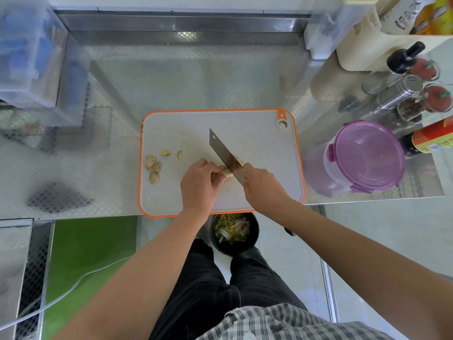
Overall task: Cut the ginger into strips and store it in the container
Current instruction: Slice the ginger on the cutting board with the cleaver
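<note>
A white cutting board with an orange rim (pixel 245 128) lies on the steel counter. My left hand (pixel 199 182) presses a piece of ginger (pixel 226 171) down on the board. My right hand (pixel 261 184) grips a cleaver (pixel 226 155), whose blade rests across that ginger. Several cut-off ginger chunks (pixel 153 168) lie at the board's left side, with two small bits (pixel 171 153) beside them. A round clear container with a purple lid (pixel 367 155) stands to the right of the board, lid on.
A black bin (pixel 234 233) with peelings sits on the floor below the counter edge. Spice jars and bottles (pixel 414 94) crowd the right back. A clear plastic box (pixel 29 52) stands at the back left.
</note>
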